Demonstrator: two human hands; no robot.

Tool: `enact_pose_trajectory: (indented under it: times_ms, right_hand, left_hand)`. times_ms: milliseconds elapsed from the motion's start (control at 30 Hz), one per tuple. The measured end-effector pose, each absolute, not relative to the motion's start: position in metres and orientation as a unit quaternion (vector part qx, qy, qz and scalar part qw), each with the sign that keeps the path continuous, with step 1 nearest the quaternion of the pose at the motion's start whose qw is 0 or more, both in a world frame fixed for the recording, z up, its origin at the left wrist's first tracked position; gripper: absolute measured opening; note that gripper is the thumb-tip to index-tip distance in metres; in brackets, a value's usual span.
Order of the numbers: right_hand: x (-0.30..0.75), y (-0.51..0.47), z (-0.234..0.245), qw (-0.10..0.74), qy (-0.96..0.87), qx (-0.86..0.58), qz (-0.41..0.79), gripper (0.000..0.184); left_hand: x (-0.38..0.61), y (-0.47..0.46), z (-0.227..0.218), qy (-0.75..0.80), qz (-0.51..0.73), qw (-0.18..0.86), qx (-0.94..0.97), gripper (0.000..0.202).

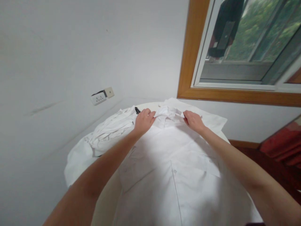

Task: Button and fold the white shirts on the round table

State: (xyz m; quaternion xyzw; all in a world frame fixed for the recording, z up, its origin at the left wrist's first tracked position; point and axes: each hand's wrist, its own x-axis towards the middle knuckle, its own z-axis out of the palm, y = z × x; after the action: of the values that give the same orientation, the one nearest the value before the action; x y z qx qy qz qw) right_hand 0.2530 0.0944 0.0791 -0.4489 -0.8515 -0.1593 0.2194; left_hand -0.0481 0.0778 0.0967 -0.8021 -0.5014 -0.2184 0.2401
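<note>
A white buttoned shirt (pixel 171 147) lies spread out, its collar toward the wall and its button front running down toward me. My left hand (pixel 144 120) is closed on the left end of the collar (pixel 168 113). At the collar's right end, my right hand (pixel 193 121) pinches the cloth between thumb and fingers. Between the two hands the collar is rumpled and slightly raised. Just beyond my left hand a small black item (pixel 137 110) shows; its kind is unclear.
A heap of white cloth (pixel 110 131) rests left of the shirt on the pale table (pixel 107 201). Behind stands a white wall with a socket (pixel 98 98). A wood-framed window (pixel 185 62) is at the upper right, and red fabric (pixel 284 144) lies at the far right.
</note>
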Motion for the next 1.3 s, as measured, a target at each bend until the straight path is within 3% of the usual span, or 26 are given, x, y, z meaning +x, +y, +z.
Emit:
enact_pose_trajectory:
  times_ms: [167, 267, 600, 867, 1067, 1167, 1300]
  right_hand:
    - [0.284, 0.015, 0.052, 0.131, -0.917, -0.358, -0.116, 0.013]
    - [0.288, -0.015, 0.044, 0.118, -0.934, -0.331, -0.063, 0.016]
    - [0.283, -0.051, 0.061, 0.198, -0.930, -0.309, -0.029, 0.019]
    - [0.282, -0.085, 0.058, 0.178, -0.940, -0.279, 0.080, 0.028]
    - [0.255, -0.039, 0.060, 0.242, -0.883, -0.394, 0.079, 0.034]
    - [0.230, -0.014, 0.048, 0.196, -0.866, -0.460, 0.009, 0.038]
    - [0.228, 0.007, 0.022, 0.112, -0.795, -0.591, -0.082, 0.044]
  left_hand:
    - [-0.069, 0.012, 0.063, -0.303, -0.073, 0.188, -0.932, 0.022]
    - [-0.073, -0.016, 0.053, -0.239, -0.021, 0.174, -0.955, 0.021]
    - [-0.071, -0.049, 0.067, -0.405, -0.044, 0.167, -0.898, 0.025]
    - [-0.077, -0.075, 0.069, -0.296, -0.059, 0.028, -0.953, 0.028]
    - [-0.055, -0.040, 0.076, -0.331, -0.176, 0.018, -0.927, 0.030]
    - [-0.054, -0.010, 0.057, -0.375, -0.214, 0.047, -0.901, 0.036]
    - [-0.070, 0.013, 0.021, -0.447, -0.167, 0.063, -0.877, 0.038]
